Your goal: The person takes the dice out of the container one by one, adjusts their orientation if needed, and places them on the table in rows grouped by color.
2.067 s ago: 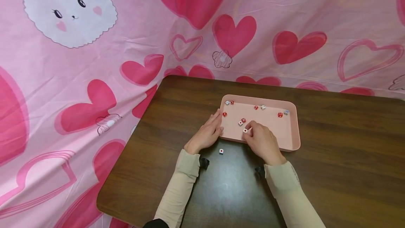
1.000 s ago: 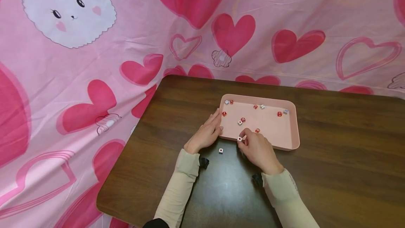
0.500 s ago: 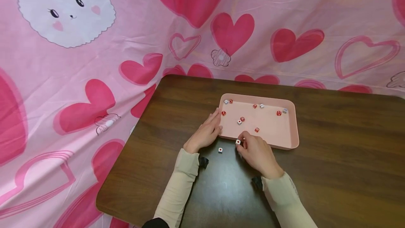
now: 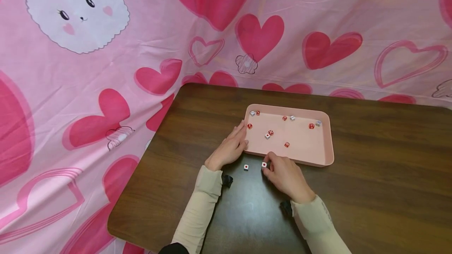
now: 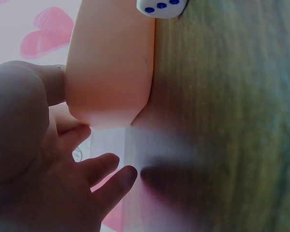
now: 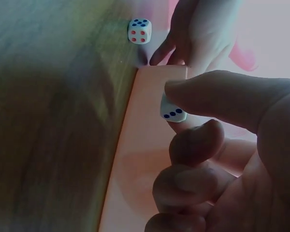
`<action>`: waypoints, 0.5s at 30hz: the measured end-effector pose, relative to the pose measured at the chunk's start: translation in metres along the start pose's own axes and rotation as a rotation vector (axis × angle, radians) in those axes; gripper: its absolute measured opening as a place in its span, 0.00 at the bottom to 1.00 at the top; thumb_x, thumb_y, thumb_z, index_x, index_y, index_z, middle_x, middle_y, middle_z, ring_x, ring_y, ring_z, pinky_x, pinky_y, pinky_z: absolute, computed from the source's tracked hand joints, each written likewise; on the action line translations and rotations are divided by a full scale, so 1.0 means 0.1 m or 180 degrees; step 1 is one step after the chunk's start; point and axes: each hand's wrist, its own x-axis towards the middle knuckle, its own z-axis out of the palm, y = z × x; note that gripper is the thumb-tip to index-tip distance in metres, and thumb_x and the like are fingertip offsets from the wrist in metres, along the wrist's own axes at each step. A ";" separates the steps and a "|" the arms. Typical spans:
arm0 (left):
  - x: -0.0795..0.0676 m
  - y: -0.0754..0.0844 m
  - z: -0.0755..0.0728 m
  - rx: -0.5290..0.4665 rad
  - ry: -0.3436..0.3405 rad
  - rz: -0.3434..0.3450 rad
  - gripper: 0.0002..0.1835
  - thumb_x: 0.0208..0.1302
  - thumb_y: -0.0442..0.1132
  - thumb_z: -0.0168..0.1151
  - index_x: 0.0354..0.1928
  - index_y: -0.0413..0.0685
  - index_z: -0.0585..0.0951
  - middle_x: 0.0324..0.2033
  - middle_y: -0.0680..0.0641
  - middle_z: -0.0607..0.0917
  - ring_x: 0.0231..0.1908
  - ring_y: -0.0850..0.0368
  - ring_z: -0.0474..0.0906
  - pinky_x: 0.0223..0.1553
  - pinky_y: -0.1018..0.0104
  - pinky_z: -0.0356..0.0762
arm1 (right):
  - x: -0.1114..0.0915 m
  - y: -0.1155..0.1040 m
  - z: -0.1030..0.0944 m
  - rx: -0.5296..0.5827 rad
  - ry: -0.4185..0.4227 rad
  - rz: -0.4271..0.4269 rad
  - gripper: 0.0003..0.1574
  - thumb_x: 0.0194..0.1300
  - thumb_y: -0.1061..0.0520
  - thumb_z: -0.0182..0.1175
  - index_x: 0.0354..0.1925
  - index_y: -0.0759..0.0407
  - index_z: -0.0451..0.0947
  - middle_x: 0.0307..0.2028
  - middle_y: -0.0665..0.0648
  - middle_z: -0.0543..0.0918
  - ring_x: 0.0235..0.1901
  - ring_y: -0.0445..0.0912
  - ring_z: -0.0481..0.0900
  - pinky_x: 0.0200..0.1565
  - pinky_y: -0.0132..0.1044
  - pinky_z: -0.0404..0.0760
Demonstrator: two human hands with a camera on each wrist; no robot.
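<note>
My right hand (image 4: 287,175) pinches a white die (image 4: 264,165) between thumb and forefinger, just in front of the pink tray's near edge. In the right wrist view the held die (image 6: 173,110) shows a face with blue pips. My left hand (image 4: 228,149) rests against the left end of the pink tray (image 4: 325,159), thumb at the near corner and fingers along the side. Another white die (image 4: 246,167), red pip upward, lies on the table between the hands. Inside the tray a red die (image 4: 287,144) sits near the front, and a white die (image 4: 267,136) touches or nearly touches a red one (image 4: 270,132).
Along the tray's back are a white die (image 4: 292,118) beside a red die (image 4: 284,118), with more pairs in the back corners. A red die (image 4: 250,126) is by the left wall. The brown wooden table (image 4: 381,167) meets a pink heart-patterned cloth (image 4: 332,7) behind.
My right hand has carried the white die from inside the tray, over its near edge, to the table side, uncovering a red die. The left hand has stayed at the tray.
</note>
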 end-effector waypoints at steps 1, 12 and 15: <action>0.00 0.00 0.00 -0.0002 0.0001 -0.0001 0.33 0.74 0.47 0.44 0.76 0.52 0.49 0.77 0.57 0.42 0.76 0.49 0.42 0.71 0.42 0.49 | 0.00 0.00 0.01 -0.0012 -0.0023 0.0020 0.09 0.61 0.55 0.62 0.40 0.55 0.77 0.20 0.50 0.73 0.20 0.44 0.67 0.25 0.36 0.64; 0.00 0.00 0.01 -0.0025 -0.0017 -0.0044 0.33 0.75 0.48 0.43 0.76 0.53 0.48 0.77 0.60 0.40 0.76 0.49 0.42 0.71 0.40 0.49 | 0.01 0.04 0.11 -0.0034 -0.0111 0.0066 0.08 0.60 0.56 0.62 0.40 0.55 0.77 0.20 0.49 0.73 0.19 0.43 0.67 0.23 0.36 0.65; 0.00 -0.01 0.01 -0.0022 -0.0010 -0.0041 0.33 0.75 0.48 0.43 0.77 0.54 0.48 0.77 0.59 0.41 0.76 0.49 0.42 0.71 0.40 0.49 | 0.01 0.05 0.12 -0.0062 -0.0121 0.0066 0.08 0.60 0.56 0.62 0.39 0.55 0.77 0.20 0.49 0.73 0.19 0.43 0.67 0.22 0.36 0.65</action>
